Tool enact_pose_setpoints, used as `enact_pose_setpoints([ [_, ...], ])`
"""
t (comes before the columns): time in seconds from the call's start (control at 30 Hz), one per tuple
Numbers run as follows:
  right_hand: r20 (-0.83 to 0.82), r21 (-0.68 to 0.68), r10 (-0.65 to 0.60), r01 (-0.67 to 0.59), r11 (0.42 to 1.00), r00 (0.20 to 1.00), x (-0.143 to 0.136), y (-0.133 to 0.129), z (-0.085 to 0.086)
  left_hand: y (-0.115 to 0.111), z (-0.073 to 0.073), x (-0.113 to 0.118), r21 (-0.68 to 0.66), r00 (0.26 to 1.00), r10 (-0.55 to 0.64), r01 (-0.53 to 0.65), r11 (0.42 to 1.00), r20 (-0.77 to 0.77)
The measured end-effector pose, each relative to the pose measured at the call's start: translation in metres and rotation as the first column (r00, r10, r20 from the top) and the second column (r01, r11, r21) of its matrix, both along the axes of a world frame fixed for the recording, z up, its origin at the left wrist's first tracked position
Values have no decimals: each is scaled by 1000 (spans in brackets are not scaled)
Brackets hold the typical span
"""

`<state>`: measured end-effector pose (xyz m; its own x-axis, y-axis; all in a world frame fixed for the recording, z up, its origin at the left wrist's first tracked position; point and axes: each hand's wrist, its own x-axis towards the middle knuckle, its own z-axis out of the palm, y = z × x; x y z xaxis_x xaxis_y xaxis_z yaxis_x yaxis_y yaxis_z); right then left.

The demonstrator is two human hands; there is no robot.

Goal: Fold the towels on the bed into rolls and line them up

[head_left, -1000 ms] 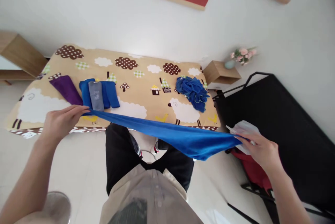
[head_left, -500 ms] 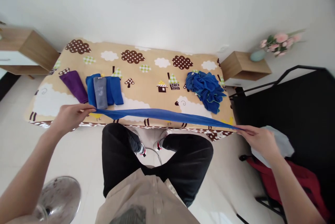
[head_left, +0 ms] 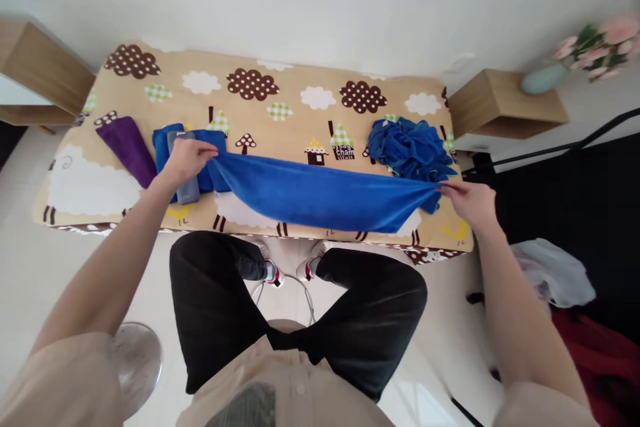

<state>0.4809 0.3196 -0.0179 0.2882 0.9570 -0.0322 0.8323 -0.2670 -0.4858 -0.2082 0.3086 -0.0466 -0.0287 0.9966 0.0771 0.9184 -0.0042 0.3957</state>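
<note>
A blue towel (head_left: 320, 194) hangs stretched sideways between my two hands, above the bed's patterned cover. My left hand (head_left: 193, 157) pinches one upper corner, over the rolled towels. The opposite corner is pinched in my right hand (head_left: 470, 200), in front of a crumpled heap of blue towels (head_left: 413, 147). Under and beside my left hand lie a grey rolled towel (head_left: 189, 190) and blue rolled towels (head_left: 215, 177), partly hidden by the hand. Farther left rests a purple rolled towel (head_left: 129, 150).
The bed (head_left: 280, 130) stands against a white wall. Wooden bedside cabinets flank it, the right cabinet (head_left: 520, 104) bearing a vase of pink flowers (head_left: 545, 77). At right are a black panel, a white plastic bag (head_left: 560, 274) and a red item (head_left: 595, 354). A round metal base (head_left: 137, 364) is lower left.
Both hands have moved up and forward over the bed. The towel, a narrow taut strip before, now hangs wider with its lower edge sagging. The view has shifted slightly.
</note>
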Motion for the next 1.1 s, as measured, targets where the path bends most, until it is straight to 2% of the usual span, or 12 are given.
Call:
enact_pose_setpoints([
  [0.13, -63, 333, -10, 30, 943, 998, 12, 5, -38, -5, -5, 9, 320, 1000, -7, 3, 948, 10],
  [0.23, -141, 419, 16, 45, 907, 990, 20, -3, -78, -26, -24, 12, 364, 999, -42, 44, 931, -12],
  [0.3, -151, 417, 28, 38, 908, 988, 21, -10, -107, -40, -50, 12, 299, 995, -80, 95, 950, -61],
  [0.4, -111, 355, 32, 9, 935, 993, 17, -26, -152, -59, -100, 18, 73, 982, -123, 135, 988, -145],
  [0.5, -33, 135, 51, -46, 990, 998, 9, -47, -191, -74, -146, 30, -182, 962, -176, 138, 974, -208],
  [0.6, 59, -157, 104, -94, 983, 993, 4, -68, -218, -86, -178, 41, -349, 936, -260, 168, 922, -236],
  [0.67, 139, -314, 137, -87, 945, 981, 7, -77, -228, -92, -193, 43, -416, 926, -298, 183, 891, -231],
  [0.77, 272, -487, 206, -50, 872, 940, 17, -78, -233, -96, -208, 38, -480, 923, -344, 225, 848, -175],
  [0.93, 347, -676, 309, 8, 737, 885, 21, -65, -219, -91, -217, 27, -610, 872, -474, 310, 729, -123],
  [1.03, 392, -686, 316, 46, 726, 864, -10, -61, -205, -83, -208, 41, -704, 836, -517, 255, 663, -185],
  [1.07, 401, -659, 322, 26, 752, 858, -30, -61, -202, -80, -203, 53, -697, 839, -507, 243, 675, -199],
  [1.1, 397, -626, 333, -13, 780, 855, -56, -61, -200, -77, -199, 70, -651, 858, -472, 242, 720, -203],
])
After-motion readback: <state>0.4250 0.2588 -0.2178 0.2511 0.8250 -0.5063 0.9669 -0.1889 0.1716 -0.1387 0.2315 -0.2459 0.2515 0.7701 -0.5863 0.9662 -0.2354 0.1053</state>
